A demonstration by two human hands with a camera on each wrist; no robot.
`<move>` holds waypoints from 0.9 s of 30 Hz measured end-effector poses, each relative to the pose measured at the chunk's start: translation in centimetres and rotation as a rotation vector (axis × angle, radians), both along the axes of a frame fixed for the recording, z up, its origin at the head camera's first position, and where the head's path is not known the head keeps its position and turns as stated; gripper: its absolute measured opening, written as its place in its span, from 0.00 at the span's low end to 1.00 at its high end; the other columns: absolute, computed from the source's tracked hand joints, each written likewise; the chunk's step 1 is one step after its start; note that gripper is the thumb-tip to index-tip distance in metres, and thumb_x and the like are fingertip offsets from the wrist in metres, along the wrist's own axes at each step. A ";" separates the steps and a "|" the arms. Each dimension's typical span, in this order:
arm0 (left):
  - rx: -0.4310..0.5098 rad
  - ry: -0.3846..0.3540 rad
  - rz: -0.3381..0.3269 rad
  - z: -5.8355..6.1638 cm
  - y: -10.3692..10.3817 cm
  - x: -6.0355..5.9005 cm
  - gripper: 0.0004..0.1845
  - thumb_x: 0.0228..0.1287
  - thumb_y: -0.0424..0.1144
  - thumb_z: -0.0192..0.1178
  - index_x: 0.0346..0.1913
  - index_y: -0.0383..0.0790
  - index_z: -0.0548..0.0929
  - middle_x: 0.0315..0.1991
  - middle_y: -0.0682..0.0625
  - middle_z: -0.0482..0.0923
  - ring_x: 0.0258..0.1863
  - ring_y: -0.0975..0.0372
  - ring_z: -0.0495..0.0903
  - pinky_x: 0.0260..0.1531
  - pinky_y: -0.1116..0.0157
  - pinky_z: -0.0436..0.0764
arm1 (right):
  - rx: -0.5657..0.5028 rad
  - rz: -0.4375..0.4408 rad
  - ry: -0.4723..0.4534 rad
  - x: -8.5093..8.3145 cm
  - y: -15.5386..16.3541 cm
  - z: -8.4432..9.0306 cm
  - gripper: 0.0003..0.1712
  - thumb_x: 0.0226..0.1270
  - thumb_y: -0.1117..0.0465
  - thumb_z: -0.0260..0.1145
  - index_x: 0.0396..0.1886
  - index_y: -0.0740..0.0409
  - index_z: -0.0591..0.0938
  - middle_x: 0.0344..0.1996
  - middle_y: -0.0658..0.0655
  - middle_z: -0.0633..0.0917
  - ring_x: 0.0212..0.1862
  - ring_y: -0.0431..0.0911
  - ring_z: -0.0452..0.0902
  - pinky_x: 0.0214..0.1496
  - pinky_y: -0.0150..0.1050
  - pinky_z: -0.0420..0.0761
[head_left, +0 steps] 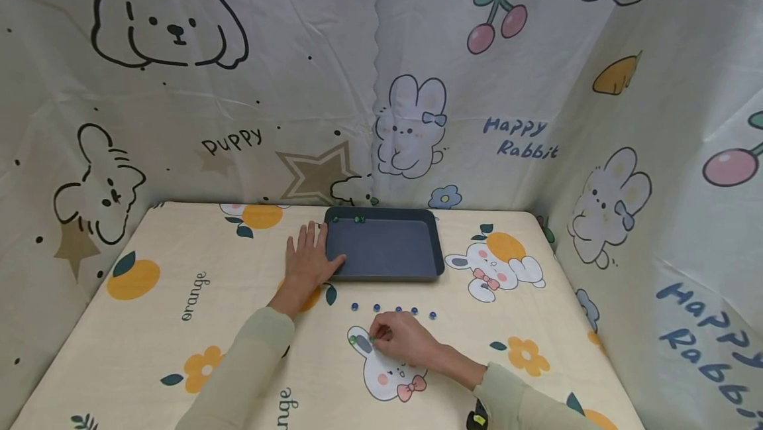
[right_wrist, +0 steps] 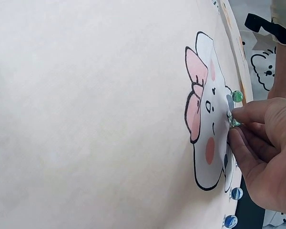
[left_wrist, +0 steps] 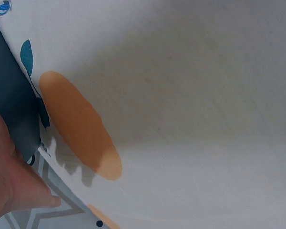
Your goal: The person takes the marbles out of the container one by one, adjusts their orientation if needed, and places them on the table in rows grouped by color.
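Observation:
My right hand (head_left: 406,338) pinches a green glass marble (right_wrist: 236,121) between thumb and fingertips, low over the rabbit print on the cloth. Just left of those fingers, a second green marble (head_left: 353,339) lies on the cloth. Beyond the hand, several blue marbles (head_left: 377,308) form a loose row, some partly behind it. My left hand (head_left: 306,259) rests at the left side of a dark shallow tray (head_left: 387,277), its fingers spread and straight. A few green marbles (head_left: 359,219) sit inside the tray at its far left.
A printed cloth (head_left: 238,337) covers the table. Behind the tray and along both sides hang patterned fabric walls (head_left: 334,85). A black object (head_left: 477,417) shows by the right sleeve at the near edge of the head view.

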State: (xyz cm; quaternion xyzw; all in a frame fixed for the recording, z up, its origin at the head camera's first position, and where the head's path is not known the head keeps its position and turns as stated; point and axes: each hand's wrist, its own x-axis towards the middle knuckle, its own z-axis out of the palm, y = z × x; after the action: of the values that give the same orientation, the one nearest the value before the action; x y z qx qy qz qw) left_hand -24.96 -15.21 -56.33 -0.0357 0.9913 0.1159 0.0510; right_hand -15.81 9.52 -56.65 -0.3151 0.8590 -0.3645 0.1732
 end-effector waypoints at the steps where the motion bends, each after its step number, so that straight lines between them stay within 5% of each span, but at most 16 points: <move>1: 0.000 0.000 0.000 0.0 0.0 0.0 0.50 0.68 0.67 0.52 0.80 0.39 0.46 0.79 0.35 0.40 0.78 0.44 0.39 0.72 0.41 0.38 | 0.000 0.000 -0.001 0.0 0.0 0.0 0.09 0.60 0.71 0.71 0.33 0.52 0.84 0.30 0.41 0.83 0.33 0.32 0.76 0.38 0.28 0.79; 19: 0.005 -0.020 0.000 0.3 0.0 0.1 0.50 0.69 0.66 0.51 0.80 0.39 0.46 0.79 0.35 0.39 0.78 0.44 0.38 0.72 0.41 0.36 | -0.004 -0.012 0.010 0.0 0.0 0.2 0.08 0.61 0.70 0.71 0.34 0.51 0.84 0.32 0.43 0.82 0.34 0.33 0.77 0.39 0.28 0.80; 27: 0.001 -0.026 0.001 0.2 0.0 0.0 0.51 0.69 0.67 0.51 0.81 0.39 0.45 0.79 0.35 0.38 0.78 0.44 0.37 0.72 0.41 0.36 | -0.059 -0.053 0.026 -1.8 -0.4 2.7 0.05 0.66 0.66 0.70 0.34 0.52 0.83 0.34 0.46 0.83 0.38 0.37 0.79 0.43 0.28 0.82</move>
State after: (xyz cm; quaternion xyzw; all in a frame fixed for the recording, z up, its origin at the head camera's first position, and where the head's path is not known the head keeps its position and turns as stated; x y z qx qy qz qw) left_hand -24.97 -15.25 -56.13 -0.0375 0.9905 0.1157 0.0638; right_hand -17.65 9.16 -54.00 -0.3018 0.8582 -0.3899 0.1427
